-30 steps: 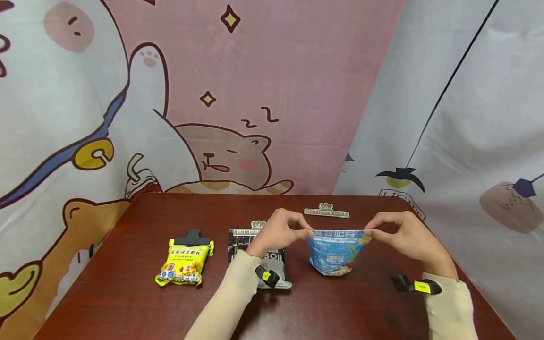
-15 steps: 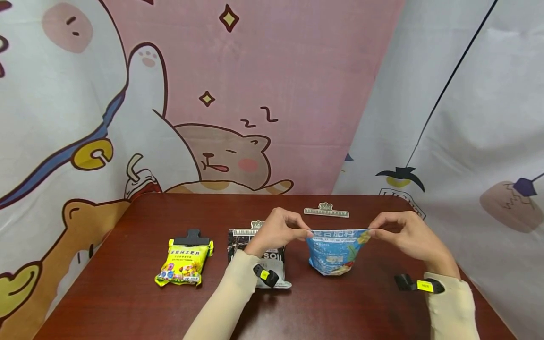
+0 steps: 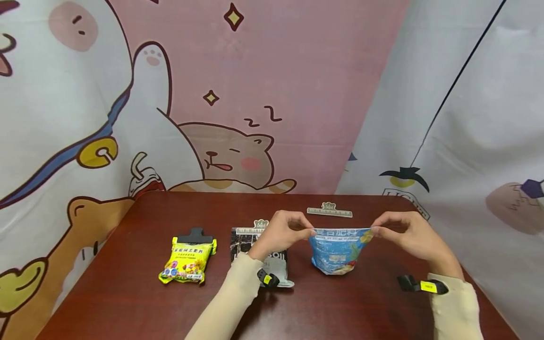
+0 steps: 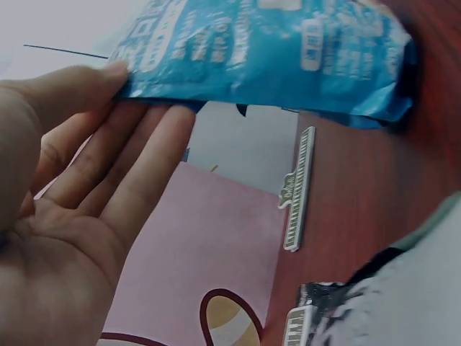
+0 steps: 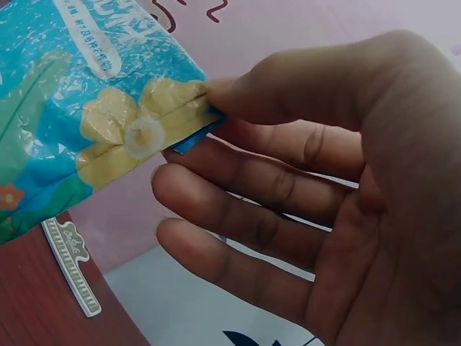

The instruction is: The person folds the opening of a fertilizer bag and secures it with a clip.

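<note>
A blue plastic fertilizer bag (image 3: 337, 252) with printed flowers stands upright on the table, its top edge stretched flat between both hands. My left hand (image 3: 285, 233) pinches the top left corner between thumb and fingers. At the opposite corner my right hand (image 3: 410, 234) pinches the top edge; in the right wrist view its thumb presses on a yellow printed flower (image 5: 115, 119), and the other fingers spread below. A piano-patterned clip (image 3: 329, 211) lies on the table behind the bag, also visible in the left wrist view.
Left of the blue bag lies a black and grey soil bag (image 3: 278, 269) with a similar clip (image 3: 255, 229) on its top, partly covered by my left arm. A yellow bag (image 3: 187, 261) with a black clip (image 3: 195, 236) lies further left. A printed curtain (image 3: 306, 94) hangs behind the table.
The whole head view has shifted slightly to the right. Both hands keep their pinch on the blue bag, and the other bags and clips stay in place.
</note>
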Tool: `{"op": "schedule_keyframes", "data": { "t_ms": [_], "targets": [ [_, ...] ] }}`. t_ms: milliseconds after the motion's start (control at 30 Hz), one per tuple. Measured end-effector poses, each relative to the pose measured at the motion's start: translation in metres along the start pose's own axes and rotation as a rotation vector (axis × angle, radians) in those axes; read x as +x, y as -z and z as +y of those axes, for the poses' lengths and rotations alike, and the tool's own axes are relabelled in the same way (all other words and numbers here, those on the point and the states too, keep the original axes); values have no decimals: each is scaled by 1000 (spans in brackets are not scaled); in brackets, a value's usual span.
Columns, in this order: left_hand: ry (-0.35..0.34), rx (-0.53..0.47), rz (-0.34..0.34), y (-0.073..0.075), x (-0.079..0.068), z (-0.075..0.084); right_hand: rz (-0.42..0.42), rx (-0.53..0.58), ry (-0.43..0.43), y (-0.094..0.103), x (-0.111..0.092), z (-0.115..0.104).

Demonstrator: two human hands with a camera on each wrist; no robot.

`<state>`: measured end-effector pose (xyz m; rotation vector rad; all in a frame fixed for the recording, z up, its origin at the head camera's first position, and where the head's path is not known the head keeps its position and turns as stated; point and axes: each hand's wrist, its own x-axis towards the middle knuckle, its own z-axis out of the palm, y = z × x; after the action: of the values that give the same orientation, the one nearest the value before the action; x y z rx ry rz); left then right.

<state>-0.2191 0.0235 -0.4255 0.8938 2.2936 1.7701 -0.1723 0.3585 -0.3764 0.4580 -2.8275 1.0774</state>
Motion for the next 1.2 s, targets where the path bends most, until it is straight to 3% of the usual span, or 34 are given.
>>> {"op": "schedule_keyframes", "data": {
  "t_ms": [200,467,767,967,1200],
  "targets": [
    [-5,23,71,-6,-4,-6,19,-39,-43,-1,6,2],
    [-17,24,112,-12,-7,-6,1,-82,-77,-6,22,12],
    [-17,11,136,-13,-10,-6,-53,-44,-92,-16,52,29],
    [-14,-7,130,-13,-11,-6,-54,-149,-56,-20,69,40],
    [-21,-13,122,-12,-11,-6,-119,-201,-21,-22,91,45]
  ]
}}
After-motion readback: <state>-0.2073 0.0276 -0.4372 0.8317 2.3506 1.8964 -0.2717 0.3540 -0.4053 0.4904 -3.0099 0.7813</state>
